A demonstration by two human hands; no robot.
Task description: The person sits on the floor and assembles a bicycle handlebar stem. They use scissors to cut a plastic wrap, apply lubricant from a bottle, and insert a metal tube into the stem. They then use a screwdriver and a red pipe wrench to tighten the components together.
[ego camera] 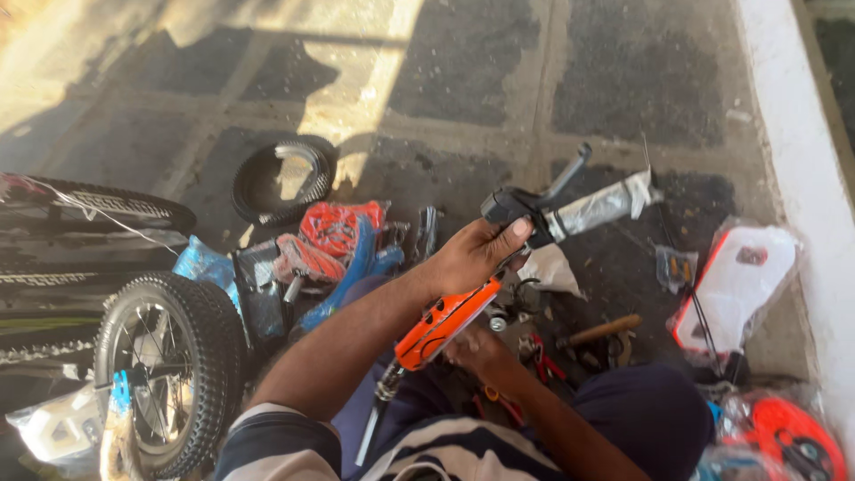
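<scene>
A: At picture centre, left hand [476, 252] is up, fingers wrapped tight around the handlebar [570, 209] near its black grip and brake lever [565, 174].

B: Bar position?

A: Runs from the hand toward 2 o'clock, far end wrapped in clear plastic. An orange frame piece [438, 325] slants from under that hand down toward 7 o'clock, across the lap.

B: Right hand?

A: Right hand [481, 347] sits at 6 o'clock of the left one, just under the orange piece, touching it. Fingers mostly hidden, can't tell if they're curled or wide.

B: Surroundings?

A: Small wheel [169, 370] with knobby tyre at 8 o'clock, standing upright. Loose black tyre [283, 183] flat on the pavement at 11 o'clock. Red and blue bagged parts [334, 236] between tyre and arm. White and red plastic panel [735, 285] in a bag at 3 o'clock. Hammer [601, 331] with wooden handle on the ground near 4 o'clock.
</scene>
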